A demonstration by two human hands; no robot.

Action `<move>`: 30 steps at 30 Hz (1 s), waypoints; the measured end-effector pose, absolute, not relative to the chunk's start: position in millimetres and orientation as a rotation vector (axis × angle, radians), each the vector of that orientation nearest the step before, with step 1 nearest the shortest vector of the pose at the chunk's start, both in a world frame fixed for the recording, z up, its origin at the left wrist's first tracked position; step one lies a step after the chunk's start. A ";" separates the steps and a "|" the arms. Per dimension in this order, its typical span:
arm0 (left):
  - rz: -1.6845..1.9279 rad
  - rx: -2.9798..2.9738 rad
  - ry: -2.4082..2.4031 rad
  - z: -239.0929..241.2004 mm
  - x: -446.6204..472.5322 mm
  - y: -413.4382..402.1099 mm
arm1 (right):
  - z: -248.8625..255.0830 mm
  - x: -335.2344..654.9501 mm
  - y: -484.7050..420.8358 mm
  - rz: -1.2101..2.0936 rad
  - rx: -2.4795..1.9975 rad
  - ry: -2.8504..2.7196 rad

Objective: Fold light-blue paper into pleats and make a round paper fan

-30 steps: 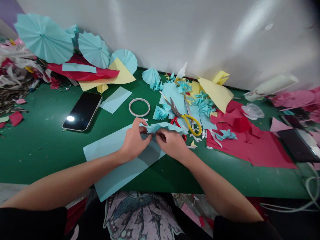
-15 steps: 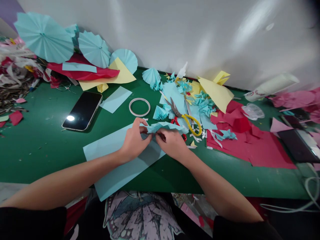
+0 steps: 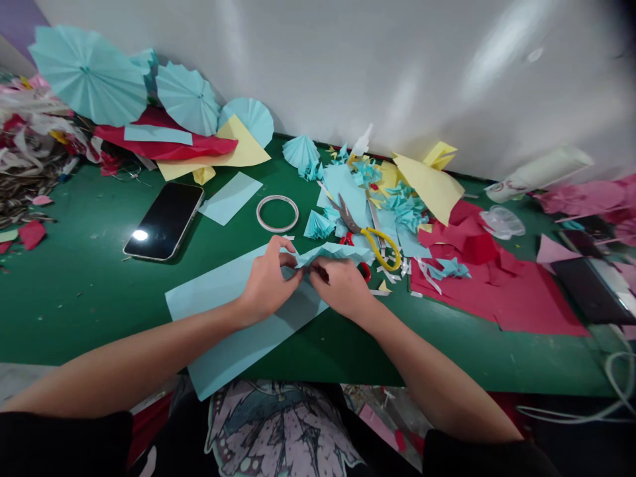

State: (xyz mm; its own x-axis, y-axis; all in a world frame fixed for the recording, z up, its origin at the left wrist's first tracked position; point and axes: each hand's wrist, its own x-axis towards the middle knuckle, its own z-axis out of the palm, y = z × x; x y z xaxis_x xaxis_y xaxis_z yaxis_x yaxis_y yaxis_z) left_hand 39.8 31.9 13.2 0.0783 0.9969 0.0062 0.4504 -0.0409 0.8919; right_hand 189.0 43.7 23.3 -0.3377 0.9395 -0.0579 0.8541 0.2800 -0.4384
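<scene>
My left hand [image 3: 268, 281] and my right hand [image 3: 342, 286] meet at the middle of the green table [image 3: 89, 285]. Both pinch a small pleated light-blue paper piece [image 3: 330, 252] between fingertips, held just above the table. Under my hands lies a large flat light-blue sheet [image 3: 233, 318] that reaches over the near table edge. Scissors with yellow and red handles [image 3: 370, 235] lie just beyond my right hand, on blue paper scraps.
A black phone [image 3: 163, 220] lies at the left, a white tape ring [image 3: 277, 212] behind my hands. Blue paper fans [image 3: 89, 76] lean on the back wall. Red sheets [image 3: 497, 278], yellow paper [image 3: 432, 185] and pink paper [image 3: 586, 195] cover the right side.
The pleated blue piece has shifted slightly and spread a little between my fingers. My hands stay in nearly the same place.
</scene>
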 end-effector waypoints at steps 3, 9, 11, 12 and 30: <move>0.918 1.608 1.475 12.7 40.0 31.9 | 23.1 188.9 43.9 0.594 -1.658 -2.332; 0.929 1.558 1.459 11.8 39.0 31.8 | 21.1 190.1 45.6 0.592 -1.606 -2.320; 0.933 1.554 1.451 11.8 38.4 31.7 | 21.0 190.5 45.9 0.595 -1.604 -2.319; 0.933 1.551 1.449 11.8 38.2 31.7 | 21.1 190.6 45.8 0.598 -1.602 -2.317; 1.005 1.517 1.454 11.3 36.7 37.2 | 19.0 186.7 42.5 0.516 -1.767 -2.113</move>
State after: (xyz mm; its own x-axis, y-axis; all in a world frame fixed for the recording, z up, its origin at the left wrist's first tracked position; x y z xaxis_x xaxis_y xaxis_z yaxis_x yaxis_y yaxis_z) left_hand 36.7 37.2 11.3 0.0279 0.9994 0.0209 0.3729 -0.0298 0.9274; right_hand 186.7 42.5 19.0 -0.1709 0.9850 0.0256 0.8625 0.1621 -0.4794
